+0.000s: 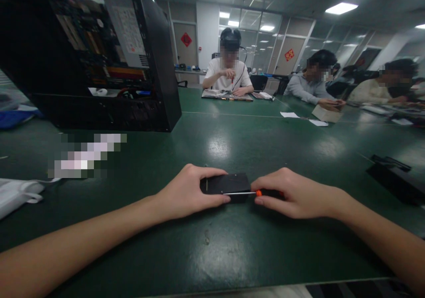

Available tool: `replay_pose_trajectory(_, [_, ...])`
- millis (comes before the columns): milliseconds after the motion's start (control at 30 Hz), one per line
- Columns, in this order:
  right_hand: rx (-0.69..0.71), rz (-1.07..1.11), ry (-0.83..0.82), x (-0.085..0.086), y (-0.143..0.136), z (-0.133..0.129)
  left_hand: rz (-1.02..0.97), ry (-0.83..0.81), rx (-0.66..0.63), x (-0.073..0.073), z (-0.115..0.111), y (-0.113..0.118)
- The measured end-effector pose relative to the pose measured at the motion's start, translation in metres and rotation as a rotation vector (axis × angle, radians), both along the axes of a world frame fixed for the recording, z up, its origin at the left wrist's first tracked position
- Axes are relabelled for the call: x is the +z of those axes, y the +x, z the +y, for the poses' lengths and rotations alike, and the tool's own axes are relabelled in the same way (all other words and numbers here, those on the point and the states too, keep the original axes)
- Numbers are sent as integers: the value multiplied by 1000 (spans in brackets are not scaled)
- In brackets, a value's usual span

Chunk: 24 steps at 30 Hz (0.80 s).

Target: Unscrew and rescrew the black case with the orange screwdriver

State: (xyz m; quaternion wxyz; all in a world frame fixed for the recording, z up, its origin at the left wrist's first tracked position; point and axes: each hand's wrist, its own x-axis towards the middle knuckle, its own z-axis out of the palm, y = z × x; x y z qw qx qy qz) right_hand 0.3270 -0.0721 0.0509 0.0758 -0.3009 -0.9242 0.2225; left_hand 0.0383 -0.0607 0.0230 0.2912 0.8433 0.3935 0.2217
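Between my hands a small black rectangular box point(229, 183) rests on the green table. My left hand point(195, 187) grips its left end, thumb along the near side and fingers round the far side. In my right hand point(285, 194) is a screwdriver point(258, 193) with an orange-red handle, mostly hidden by the fingers. Its thin metal shaft points left across the near edge of the box, the tip close to my left thumb. Whether the tip sits in a screw or a seam is too small to tell.
An open black computer case point(162, 67) stands at the back left. A white power strip point(20, 194) lies at the left edge, a black part point(395, 174) at the right. Across the green table point(212, 240) several people sit working, one point(229, 72) directly opposite.
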Motion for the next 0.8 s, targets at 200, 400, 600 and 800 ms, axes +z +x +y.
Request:
replay_pose_trajectory(200, [-40, -65, 61, -4, -1, -2, 11, -40, -81, 8, 7, -8])
replay_pose_trajectory(400, [-131, -60, 237, -11, -7, -12, 77, -20, -157, 15, 15, -19])
replay_pose_trajectory(600, [-84, -9, 355, -13, -16, -26, 21, 0, -98, 6, 11, -13])
replay_pose_trajectory(800, [-75, 27, 372, -22, -15, -20, 25, -20, -62, 7, 8, -12])
